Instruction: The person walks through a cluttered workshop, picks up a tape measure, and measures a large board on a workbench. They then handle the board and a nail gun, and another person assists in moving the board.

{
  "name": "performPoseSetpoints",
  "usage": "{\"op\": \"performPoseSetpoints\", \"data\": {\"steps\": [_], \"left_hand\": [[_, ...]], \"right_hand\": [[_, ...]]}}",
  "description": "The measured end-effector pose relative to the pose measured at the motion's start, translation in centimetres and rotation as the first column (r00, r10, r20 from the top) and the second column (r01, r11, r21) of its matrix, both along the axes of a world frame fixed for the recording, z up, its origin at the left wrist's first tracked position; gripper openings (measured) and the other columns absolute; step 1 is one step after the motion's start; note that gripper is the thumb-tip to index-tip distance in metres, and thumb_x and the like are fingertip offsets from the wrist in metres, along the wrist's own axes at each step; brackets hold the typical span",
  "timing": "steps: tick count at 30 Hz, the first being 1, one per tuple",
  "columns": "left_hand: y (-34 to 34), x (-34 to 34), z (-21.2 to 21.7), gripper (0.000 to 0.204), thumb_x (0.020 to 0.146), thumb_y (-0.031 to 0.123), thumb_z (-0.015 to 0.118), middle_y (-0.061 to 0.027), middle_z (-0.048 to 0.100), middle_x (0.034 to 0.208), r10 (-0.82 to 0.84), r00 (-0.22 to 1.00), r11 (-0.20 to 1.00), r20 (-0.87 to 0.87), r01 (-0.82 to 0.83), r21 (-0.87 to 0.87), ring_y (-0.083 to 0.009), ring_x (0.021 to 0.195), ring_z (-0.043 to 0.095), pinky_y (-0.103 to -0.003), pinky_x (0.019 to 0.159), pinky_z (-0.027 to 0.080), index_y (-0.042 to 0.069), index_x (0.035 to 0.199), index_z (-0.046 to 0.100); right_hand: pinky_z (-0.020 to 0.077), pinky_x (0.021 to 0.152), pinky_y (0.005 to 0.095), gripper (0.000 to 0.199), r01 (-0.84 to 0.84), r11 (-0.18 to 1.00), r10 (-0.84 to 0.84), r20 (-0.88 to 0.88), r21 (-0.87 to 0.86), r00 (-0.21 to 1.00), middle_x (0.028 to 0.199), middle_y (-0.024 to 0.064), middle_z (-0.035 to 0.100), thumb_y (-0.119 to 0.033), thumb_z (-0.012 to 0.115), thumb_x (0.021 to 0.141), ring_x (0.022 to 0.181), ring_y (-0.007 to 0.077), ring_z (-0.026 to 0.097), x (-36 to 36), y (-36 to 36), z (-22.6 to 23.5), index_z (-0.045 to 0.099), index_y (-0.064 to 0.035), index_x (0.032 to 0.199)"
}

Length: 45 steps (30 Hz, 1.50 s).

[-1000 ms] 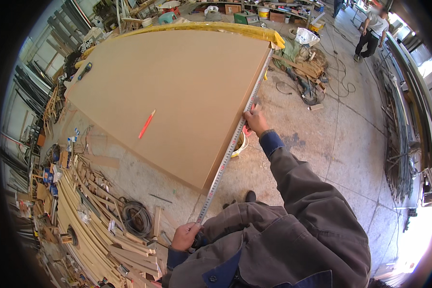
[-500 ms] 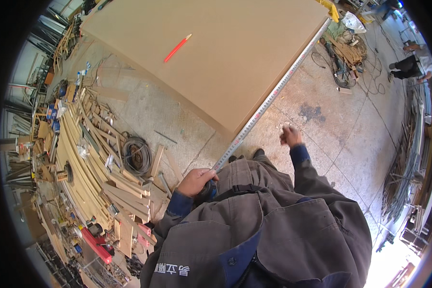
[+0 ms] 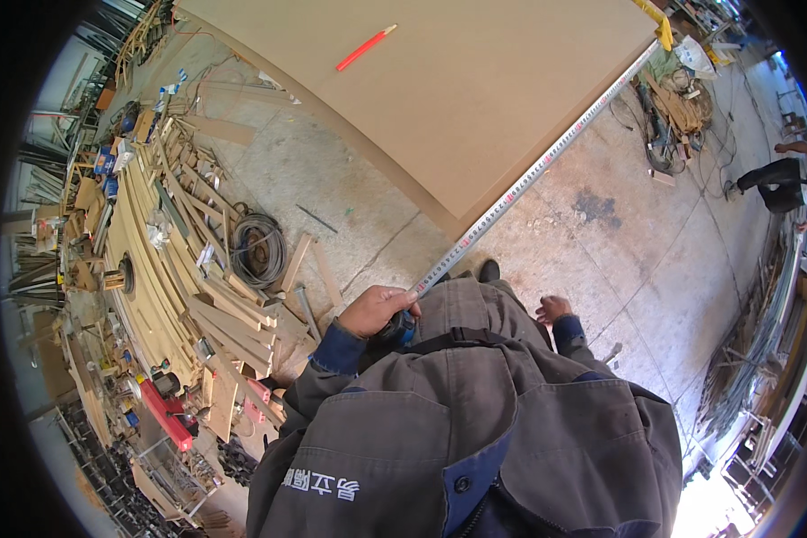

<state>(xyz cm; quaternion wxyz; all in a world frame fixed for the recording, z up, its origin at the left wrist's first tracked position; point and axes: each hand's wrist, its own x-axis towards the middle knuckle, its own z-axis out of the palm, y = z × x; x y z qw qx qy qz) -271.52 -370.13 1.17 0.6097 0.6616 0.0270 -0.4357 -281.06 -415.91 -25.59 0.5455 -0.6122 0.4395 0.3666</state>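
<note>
My left hand (image 3: 376, 311) is closed round a tape measure (image 3: 404, 330) with a dark and blue case, held against my waist. From it the pulled-out white blade (image 3: 547, 160) runs up and right along the edge of a large brown board (image 3: 475, 99), its near stretch past the board's corner. At the far end, the blade reaches a yellow thing (image 3: 662, 27) at the board's corner, whose kind I cannot make out. My right hand (image 3: 554, 310) hangs by my right side, fingers loosely bent and apart, holding nothing I can see. On the board lies a red pencil (image 3: 366, 48).
On the left, wood strips (image 3: 143, 278) lie heaped beside a coil of grey cable (image 3: 258, 249) and a red tool (image 3: 163, 412). Power tools and scraps (image 3: 671, 112) sit on the floor at far right. Another person (image 3: 776, 186) is at the right edge, near long metal bars (image 3: 749, 332).
My right hand has dropped from out over the floor back to my side, and its fingers have loosened. The left hand keeps the tape measure. The view has shifted slightly.
</note>
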Motion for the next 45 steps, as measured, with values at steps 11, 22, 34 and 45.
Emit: {"op": "performPoseSetpoints", "data": {"steps": [11,22,34,45], "left_hand": [[-0.3,-0.1,0.3,0.047,0.103,0.037,0.052,-0.0049,0.067,0.082,0.009,0.998,1.000,-0.057,-0.008,0.018,-0.0115,0.076,0.057,-0.027,0.075,0.047,-0.003,0.090,0.072],[0.4,0.5,-0.1,0.047,0.102,0.038,0.052,-0.0044,0.066,0.079,-0.008,0.989,1.000,-0.147,0.005,-0.017,-0.0105,0.072,0.057,-0.026,0.071,0.047,-0.003,0.091,0.072],[0.5,1.1,0.1,0.047,0.102,0.039,0.053,-0.0068,0.067,0.079,-0.026,0.965,0.998,-0.261,0.012,-0.055,-0.0116,0.069,0.060,-0.026,0.068,0.048,-0.004,0.093,0.071],[-0.1,1.2,0.7,0.045,0.102,0.035,0.054,-0.0110,0.070,0.081,0.027,0.946,0.995,-0.324,-0.058,-0.087,-0.0148,0.072,0.066,-0.027,0.068,0.052,-0.006,0.093,0.070]], "right_hand": [[0.0580,0.054,0.0366,0.032,-0.115,0.993,0.115,0.122,-0.001,0.986,0.089,0.0168,0.070,-0.023,0.051,0.094,0.063,0.0243,0.068,3.4,2.2,3.2,0.063,0.0021,0.110],[0.0581,0.053,0.0380,0.033,-0.054,0.999,0.054,0.077,0.006,0.996,0.089,0.0178,0.070,-0.022,0.051,0.093,0.062,0.0254,0.067,1.4,2.1,2.1,0.061,0.0029,0.113],[0.0583,0.054,0.0371,0.029,-0.082,0.997,0.082,0.110,0.000,0.991,0.088,0.0162,0.070,-0.023,0.052,0.095,0.064,0.0238,0.067,0.7,4.1,2.5,0.062,0.0009,0.106],[0.0546,0.063,0.0348,0.039,0.103,0.913,-0.320,0.536,0.395,0.781,0.093,0.0102,0.067,-0.036,0.049,0.103,0.072,0.0188,0.066,17.3,9.5,19.5,0.052,-0.0022,0.123]]}}
